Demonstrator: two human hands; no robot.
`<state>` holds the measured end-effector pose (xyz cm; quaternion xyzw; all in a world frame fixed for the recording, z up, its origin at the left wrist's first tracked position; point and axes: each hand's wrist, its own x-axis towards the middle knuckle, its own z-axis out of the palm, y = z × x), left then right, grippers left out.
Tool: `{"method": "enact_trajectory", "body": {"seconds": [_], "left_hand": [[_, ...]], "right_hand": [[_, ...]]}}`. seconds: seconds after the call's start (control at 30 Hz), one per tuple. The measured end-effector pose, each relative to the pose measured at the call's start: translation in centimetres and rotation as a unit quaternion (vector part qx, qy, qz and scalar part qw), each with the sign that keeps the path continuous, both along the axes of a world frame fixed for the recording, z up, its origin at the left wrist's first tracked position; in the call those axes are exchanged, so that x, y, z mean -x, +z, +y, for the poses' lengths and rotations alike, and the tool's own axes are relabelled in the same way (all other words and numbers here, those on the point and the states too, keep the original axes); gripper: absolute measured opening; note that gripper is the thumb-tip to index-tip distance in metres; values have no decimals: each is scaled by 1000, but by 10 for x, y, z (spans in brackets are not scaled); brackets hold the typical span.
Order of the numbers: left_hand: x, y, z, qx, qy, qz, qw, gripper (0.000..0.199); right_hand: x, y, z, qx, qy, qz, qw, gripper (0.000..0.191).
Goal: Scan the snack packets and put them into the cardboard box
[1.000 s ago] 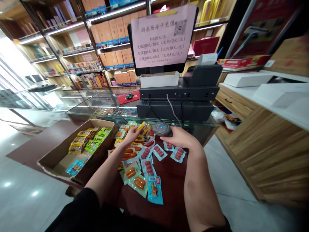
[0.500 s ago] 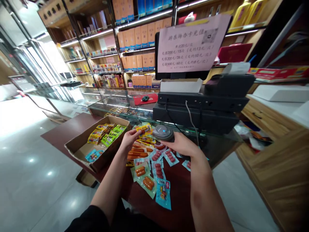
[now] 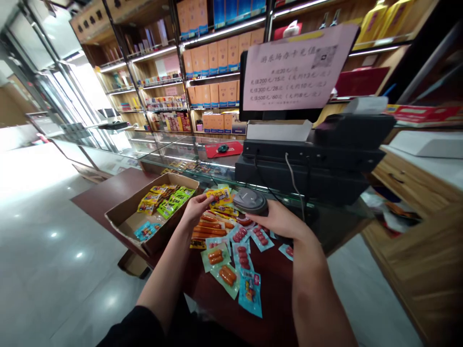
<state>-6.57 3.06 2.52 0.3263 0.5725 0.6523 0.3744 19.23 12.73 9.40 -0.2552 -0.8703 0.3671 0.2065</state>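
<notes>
Near the middle of the frame the right hand (image 3: 280,222) is closed around a rounded, dark grey plastic scanner (image 3: 251,201), its domed head pointing left and a cable running up from behind it toward the boxy black register (image 3: 307,164) above. Just left of it, the left hand (image 3: 195,208) pinches a glossy yellow snack packet (image 3: 217,194) at its edge — fingers curled narrow on the foil, holding it up beside the scanner's head. Below both hands the dark reddish-brown surface (image 3: 267,299) carries a loose scatter of flat, shiny sachets: clear-fronted sausage packs (image 3: 227,274) with pale green borders, long orange sausages in film, and a blue packet (image 3: 250,293) lowest in the frame. Left of centre sits a shallow, matte cardboard box (image 3: 125,218) with raw folded flaps, holding yellow, green and blue packets. Upper centre, a pale pink paper sign (image 3: 298,67) hangs on the dark screen — printed lines, a square code in its corner.
</notes>
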Motion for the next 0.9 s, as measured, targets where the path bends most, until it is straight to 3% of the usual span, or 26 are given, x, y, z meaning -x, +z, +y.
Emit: {"method": "enact_trajectory", "body": {"seconds": [0.13,0.33,0.43,0.53,0.67,0.77,0.9], "left_hand": [[41,11,-18,22,52,6,998,57],[153,30,-82,116,143,136,973,40],[206,30,-115,203,190,212,937,35],[245,27,-131,279,239,303,879,25],[268,21,-123,338,244,411,811,19],[269,18,-110,347,227,482,772,23],[263,19,-107,364,218,584,692,32]], "right_hand": [[7,4,-10,1,6,12,1000,50],[31,14,-36,2,16,4,1000,44],[46,14,-46,18,29,-29,999,38],[63,12,-53,15,45,-21,999,34],[82,8,-59,13,41,-13,999,34],[88,6,-58,23,31,-35,999,38],[87,2,-52,-3,29,-37,999,38]]}}
